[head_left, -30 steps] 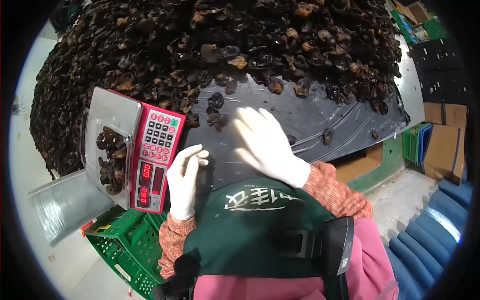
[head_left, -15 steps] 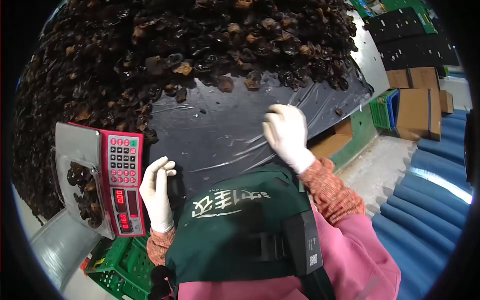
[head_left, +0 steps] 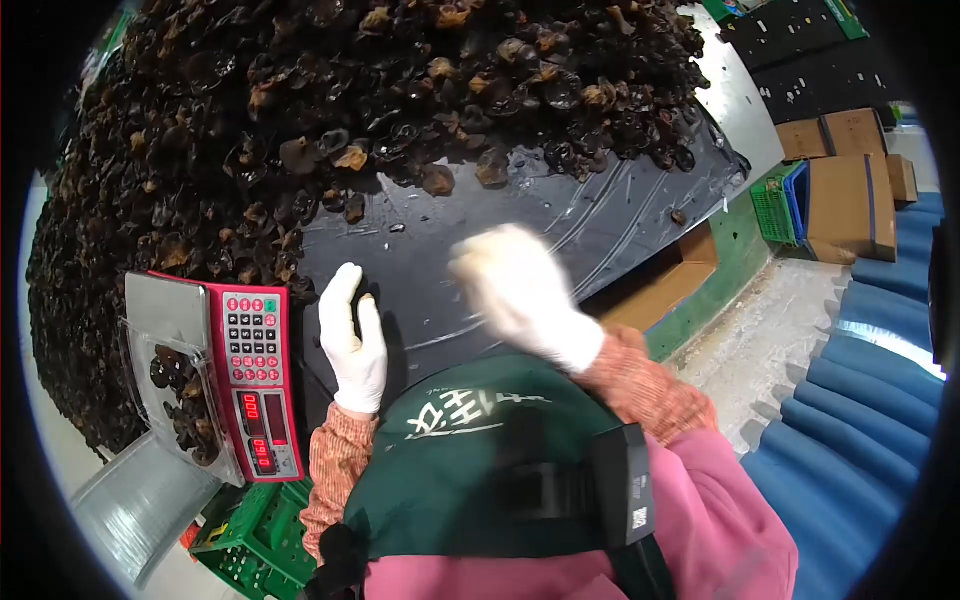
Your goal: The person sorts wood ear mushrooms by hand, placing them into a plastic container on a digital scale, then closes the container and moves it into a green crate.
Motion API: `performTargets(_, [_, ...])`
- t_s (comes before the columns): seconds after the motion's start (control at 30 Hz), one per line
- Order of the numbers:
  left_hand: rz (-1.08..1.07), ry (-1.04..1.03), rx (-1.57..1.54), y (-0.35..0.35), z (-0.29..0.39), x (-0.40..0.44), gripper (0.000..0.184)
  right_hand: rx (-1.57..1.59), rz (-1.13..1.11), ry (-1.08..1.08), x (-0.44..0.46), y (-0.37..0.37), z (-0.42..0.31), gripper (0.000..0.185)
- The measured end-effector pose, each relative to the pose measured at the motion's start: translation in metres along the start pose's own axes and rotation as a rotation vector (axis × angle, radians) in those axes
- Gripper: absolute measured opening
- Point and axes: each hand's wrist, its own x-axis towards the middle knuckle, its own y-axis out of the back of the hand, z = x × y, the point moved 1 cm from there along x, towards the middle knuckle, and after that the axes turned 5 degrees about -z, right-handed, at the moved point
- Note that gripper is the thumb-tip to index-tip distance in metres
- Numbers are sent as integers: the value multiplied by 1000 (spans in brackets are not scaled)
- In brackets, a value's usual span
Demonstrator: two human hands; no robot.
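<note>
My left hand (head_left: 354,340), in a white glove, hovers over the near edge of the black sheet (head_left: 430,240), thumb and fingers apart with nothing between them. Right of it, my right hand (head_left: 515,290), also gloved, is over the sheet; motion blurs its fingers, so what they hold, if anything, cannot be made out. A large pile of dark, wet wood-ear-like pieces (head_left: 400,80) covers the far side. To the left stands a red scale (head_left: 255,375) with lit red digits. On its metal plate rests a clear tray (head_left: 225,440) holding several dark pieces.
Clear trays or film (head_left: 145,505) lie at the lower left, by a green crate (head_left: 265,535). At right are a small green crate (head_left: 775,210), cardboard boxes (head_left: 850,205) and blue corrugated material (head_left: 850,420). An open cardboard box (head_left: 665,285) sits below the table edge.
The view has swung right. My right hand moved right across the sheet, then back left. My left hand has risen slightly and its fingers spread. Loose pieces near the scale are gone from the sheet.
</note>
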Motion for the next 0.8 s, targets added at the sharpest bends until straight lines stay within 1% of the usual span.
performTargets(0.03, [27, 11, -47, -5, -6, 1, 35, 48, -201, 89, 21, -25, -18, 17])
performTargets(0.07, [49, 21, -99, -10, -13, 1, 36, 247, -473, 86, 30, -50, -25, 31])
performTargets(0.13, [64, 88, -125, -15, -24, -2, 38, 95, -209, 247, 6, -94, -18, 52])
performTargets(0.2, [17, -77, 53, -13, -26, -2, 39, -35, -306, 105, -2, -72, 2, 69])
performTargets(0.23, [4, -81, 68, -14, -24, -4, 40, -83, -302, -29, -6, -42, 15, 70])
performTargets(0.3, [4, -88, 110, -15, -21, -2, 41, -297, -214, -295, -40, -7, 52, 71])
performTargets(0.33, [3, -81, 108, -16, -21, -2, 41, -388, -236, -442, -52, 20, 65, 73])
performTargets(0.37, [-6, -90, 134, -15, -22, -2, 42, -478, -129, -504, -78, 34, 83, 71])
performTargets(0.4, [-4, -95, 129, -15, -23, -3, 42, -569, -90, -565, -100, 47, 100, 70])
performTargets(0.43, [-8, -95, 126, -15, -24, -3, 42, -590, -86, -627, -117, 63, 108, 70])
performTargets(0.47, [-7, -93, 121, -15, -24, -3, 42, -652, -57, -591, -137, 73, 115, 71])
performTargets(0.53, [-8, -95, 121, -15, -24, -4, 42, -689, -33, -629, -161, 84, 126, 72])
performTargets(0.63, [-5, -105, 85, -14, -26, -4, 43, -789, 95, -663, -176, 100, 125, 61])
performTargets(0.73, [-9, -98, 121, -15, -26, -6, 43, -764, 122, -975, -192, 114, 127, 47])
performTargets(0.77, [-12, -99, 118, -15, -25, -6, 43, -850, 259, -775, -191, 119, 130, 35])
performTargets(0.8, [-17, -99, 119, -16, -25, -5, 43, -823, 273, -736, -183, 124, 129, 35])
